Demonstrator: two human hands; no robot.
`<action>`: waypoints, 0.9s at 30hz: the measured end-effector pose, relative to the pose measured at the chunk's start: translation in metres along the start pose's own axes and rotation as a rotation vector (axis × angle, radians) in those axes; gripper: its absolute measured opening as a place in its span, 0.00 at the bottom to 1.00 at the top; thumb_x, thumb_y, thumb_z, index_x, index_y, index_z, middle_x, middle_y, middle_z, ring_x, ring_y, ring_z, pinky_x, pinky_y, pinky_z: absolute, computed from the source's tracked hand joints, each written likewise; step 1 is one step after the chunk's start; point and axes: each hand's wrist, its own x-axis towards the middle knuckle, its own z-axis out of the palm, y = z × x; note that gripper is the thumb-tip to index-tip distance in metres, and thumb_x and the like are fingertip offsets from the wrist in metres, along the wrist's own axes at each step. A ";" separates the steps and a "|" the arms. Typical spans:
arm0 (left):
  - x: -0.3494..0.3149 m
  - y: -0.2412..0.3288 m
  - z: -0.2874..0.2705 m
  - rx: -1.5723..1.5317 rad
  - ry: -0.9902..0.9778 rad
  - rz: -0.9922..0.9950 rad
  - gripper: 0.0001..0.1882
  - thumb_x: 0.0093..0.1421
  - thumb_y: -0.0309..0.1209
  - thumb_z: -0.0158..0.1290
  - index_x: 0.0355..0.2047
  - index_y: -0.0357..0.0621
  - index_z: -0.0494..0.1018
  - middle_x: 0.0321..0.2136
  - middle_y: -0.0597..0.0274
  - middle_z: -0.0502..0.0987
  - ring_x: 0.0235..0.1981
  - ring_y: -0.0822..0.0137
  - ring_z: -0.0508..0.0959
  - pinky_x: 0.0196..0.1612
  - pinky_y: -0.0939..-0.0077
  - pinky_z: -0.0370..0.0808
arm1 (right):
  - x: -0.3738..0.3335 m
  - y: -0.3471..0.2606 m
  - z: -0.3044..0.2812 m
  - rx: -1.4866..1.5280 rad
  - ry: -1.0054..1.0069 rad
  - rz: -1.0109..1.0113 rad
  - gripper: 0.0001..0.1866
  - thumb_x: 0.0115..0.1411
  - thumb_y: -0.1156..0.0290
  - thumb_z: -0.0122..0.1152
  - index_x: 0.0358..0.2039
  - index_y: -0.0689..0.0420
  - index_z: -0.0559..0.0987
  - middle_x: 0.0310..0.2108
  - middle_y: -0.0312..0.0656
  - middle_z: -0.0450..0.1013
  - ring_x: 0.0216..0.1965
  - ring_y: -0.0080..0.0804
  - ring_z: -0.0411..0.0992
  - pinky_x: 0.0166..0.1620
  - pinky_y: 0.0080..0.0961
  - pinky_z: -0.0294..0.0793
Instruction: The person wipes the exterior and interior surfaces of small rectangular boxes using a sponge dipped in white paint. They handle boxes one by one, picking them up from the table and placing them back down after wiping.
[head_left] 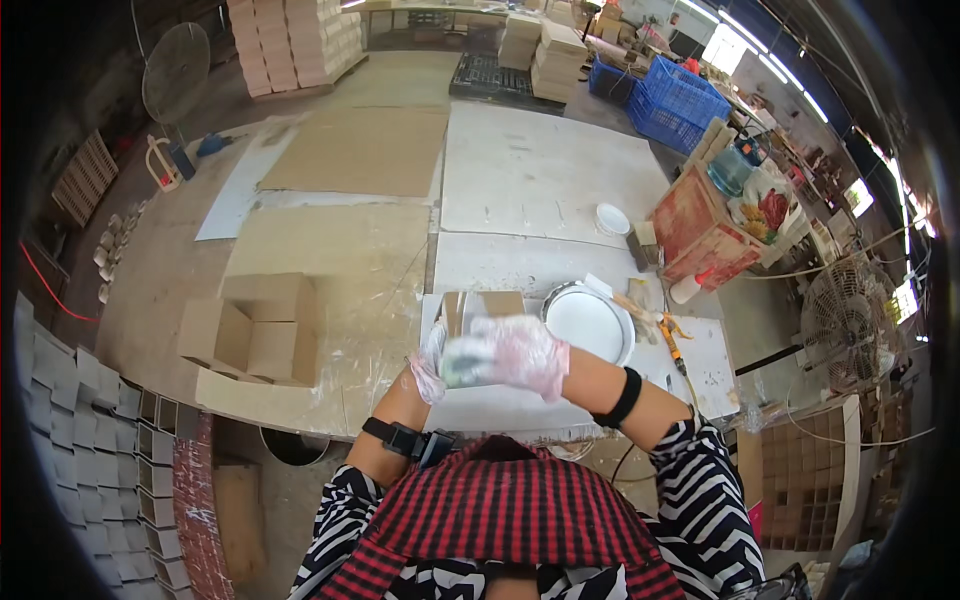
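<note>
Two gloved hands meet just in front of the person's chest: the right hand [518,352] is curled over a small pale object [462,362], blurred by motion, and the left hand [430,362] cups it from the nine o'clock side, fingers half closed. What exactly the object is I cannot tell. At twelve o'clock from the hands, nearly touching, lies a small brown cardboard piece [480,303] on the white board [700,350]. At one o'clock, closer to the right hand, sits the round white basin [588,322]. Folded cardboard boxes [255,330] lie well apart at nine o'clock.
</note>
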 end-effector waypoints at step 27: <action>-0.028 0.006 0.020 -0.220 0.031 0.064 0.26 0.65 0.46 0.33 0.54 0.40 0.61 0.51 0.50 0.68 0.49 0.55 0.71 0.47 0.58 0.73 | -0.024 0.022 -0.017 -0.384 0.165 0.210 0.21 0.46 0.67 0.57 0.44 0.37 0.74 0.48 0.29 0.65 0.46 0.31 0.67 0.41 0.24 0.74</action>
